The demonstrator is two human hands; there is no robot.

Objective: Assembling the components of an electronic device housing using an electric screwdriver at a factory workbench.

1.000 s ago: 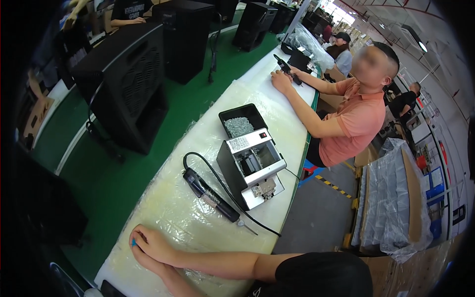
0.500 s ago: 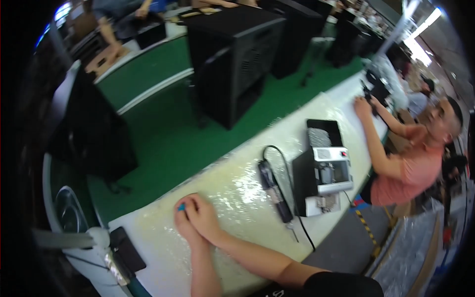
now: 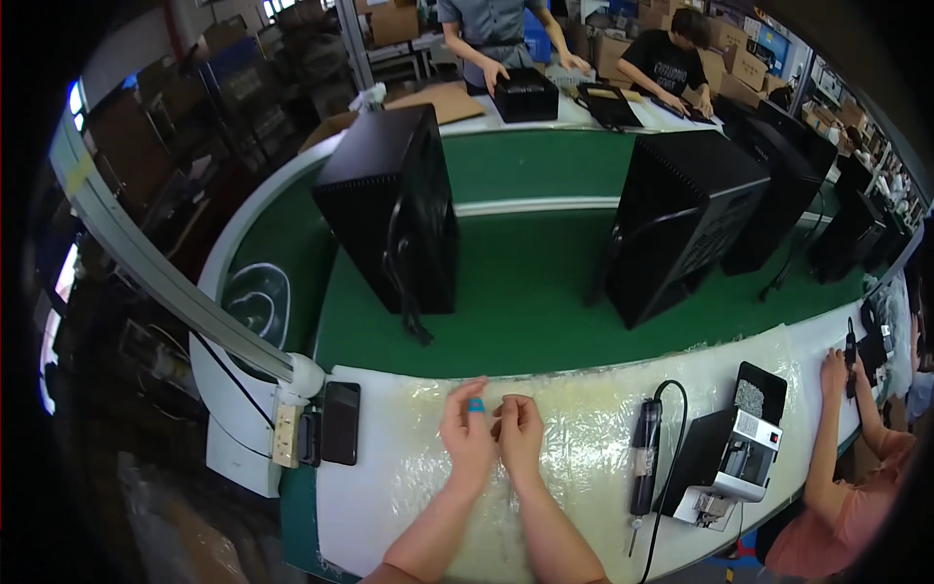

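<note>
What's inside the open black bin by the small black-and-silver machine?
The black bin holds a heap of small silvery pieces, too small to identify. The heap covers part of the bin's floor, so whatever lies beneath it can't be seen.

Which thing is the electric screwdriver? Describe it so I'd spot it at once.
Start at the pale bench. Beyond the right hand, left of the boxy machine, lies the electric screwdriver. Unlike that machine, it is a slim, dark stick ending in a thin metal bit.
</note>
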